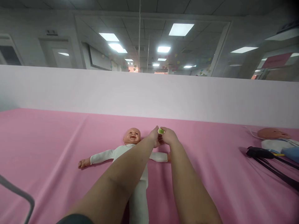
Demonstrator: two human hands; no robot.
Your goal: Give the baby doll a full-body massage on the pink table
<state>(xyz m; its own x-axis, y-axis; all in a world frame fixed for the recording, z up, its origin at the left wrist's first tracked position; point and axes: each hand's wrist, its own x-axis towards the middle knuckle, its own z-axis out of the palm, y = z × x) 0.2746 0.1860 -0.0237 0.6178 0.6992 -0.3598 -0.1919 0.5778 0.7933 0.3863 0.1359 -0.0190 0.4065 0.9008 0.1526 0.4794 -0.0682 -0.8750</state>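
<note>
Both my left hand (155, 137) and my right hand (169, 136) reach far forward and meet at a small round green and white thing (161, 131). The fingers of each close on its edges; its exact kind is too small to make out. Just left of my hands lies a baby doll (132, 136) on its back, face up, in a white suit with its arms spread. My left forearm crosses in front of its chest and hides part of the body. Its other arm ends close to my right wrist.
Pink sheeting (51, 140) covers the surface. To the right lie a second doll (272, 133) and a black object with dark straps or tubes (259, 152). A bent grey bar (25, 196) stands at lower left. Behind runs a low white wall (149, 95) with glass above.
</note>
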